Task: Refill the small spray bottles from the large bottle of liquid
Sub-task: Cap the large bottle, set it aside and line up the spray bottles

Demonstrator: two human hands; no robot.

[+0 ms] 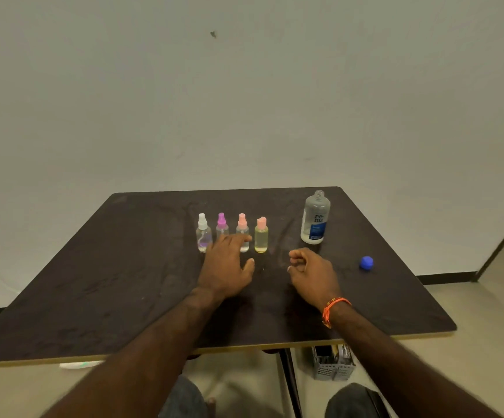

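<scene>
Spray bottles (232,232) are standing in a row mid-desk (124,267); the left hand (228,267), grip released, is reaching among them and could be toppling one. Right hand (312,271) is curling, holding nothing.

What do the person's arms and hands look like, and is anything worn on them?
Both forearms are bare, with no sleeves in view. The left hand wears nothing visible. At the wrist of the right hand sits an orange thread band, wound in several strands. No rings, watch or gloves show.
</scene>
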